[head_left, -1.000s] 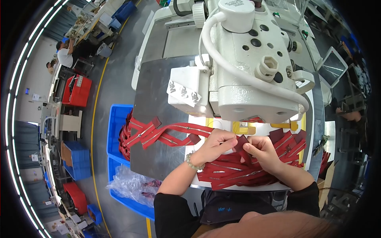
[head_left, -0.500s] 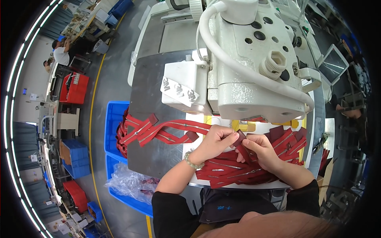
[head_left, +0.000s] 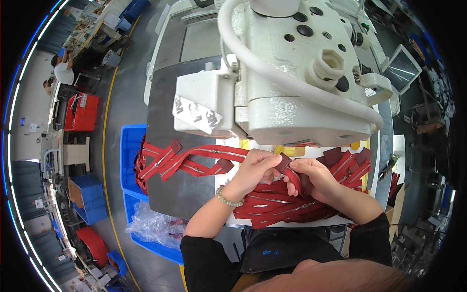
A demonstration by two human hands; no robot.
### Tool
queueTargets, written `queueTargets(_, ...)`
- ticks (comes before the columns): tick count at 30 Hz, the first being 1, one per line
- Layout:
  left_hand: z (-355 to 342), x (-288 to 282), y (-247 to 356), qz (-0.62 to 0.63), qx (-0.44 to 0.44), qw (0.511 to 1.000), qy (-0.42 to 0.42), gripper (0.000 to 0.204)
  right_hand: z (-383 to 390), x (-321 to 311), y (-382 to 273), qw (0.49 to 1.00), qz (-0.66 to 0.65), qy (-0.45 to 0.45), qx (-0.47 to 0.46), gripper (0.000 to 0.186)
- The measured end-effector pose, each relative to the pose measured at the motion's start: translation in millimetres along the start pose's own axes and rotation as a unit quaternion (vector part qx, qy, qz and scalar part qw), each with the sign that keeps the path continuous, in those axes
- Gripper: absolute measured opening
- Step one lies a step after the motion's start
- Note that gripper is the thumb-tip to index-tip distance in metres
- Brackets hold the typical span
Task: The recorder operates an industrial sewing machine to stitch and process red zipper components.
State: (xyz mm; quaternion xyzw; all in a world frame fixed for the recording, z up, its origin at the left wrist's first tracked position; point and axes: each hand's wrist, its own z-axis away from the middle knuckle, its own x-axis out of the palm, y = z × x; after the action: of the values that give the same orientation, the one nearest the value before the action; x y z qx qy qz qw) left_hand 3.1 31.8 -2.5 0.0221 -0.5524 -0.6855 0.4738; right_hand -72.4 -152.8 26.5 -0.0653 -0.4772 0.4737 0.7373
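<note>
Both of my hands pinch one red zipper (head_left: pixel 294 182) over the near side of the sewing machine table. My left hand (head_left: pixel 255 171), with a beaded bracelet at the wrist, grips the dark red square end tab (head_left: pixel 284 163) between thumb and fingers. Close by, my right hand (head_left: pixel 317 181) closes on the zipper's tape, thumb on top, just beside the tab. The tape curves down between the hands, and the fingers partly hide it. Under and around both hands spreads a pile of red zippers (head_left: pixel 272 210). More red zippers (head_left: pixel 199 155) trail leftward from behind my left hand.
A large white sewing machine head (head_left: pixel 296 117) stands just beyond my hands. Left of the dark metal table (head_left: pixel 165 104) are blue bins (head_left: pixel 125 165), one with red zippers, one with clear plastic wrap (head_left: pixel 151 225). A screen (head_left: pixel 403 72) sits far right. People work far left.
The view has shifted slightly, so the machine sits further left. Both hands keep hold of the zipper; the tab is tilted more and more of the curved tape shows between them.
</note>
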Motion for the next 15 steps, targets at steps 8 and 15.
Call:
queueTargets(8, -1.8, -4.8, -4.2, 0.060, -0.027, 0.998, -0.024, 0.036, -1.8, -1.9, 0.0, 0.999, -0.035, 0.003, 0.017, 0.031)
queueTargets(15, -1.4, -0.8, 1.2, -0.162, 0.094, 0.982, 0.004, 0.030, 7.4, 4.8, -9.8, 0.978, 0.198, 0.016, -0.066, 0.026)
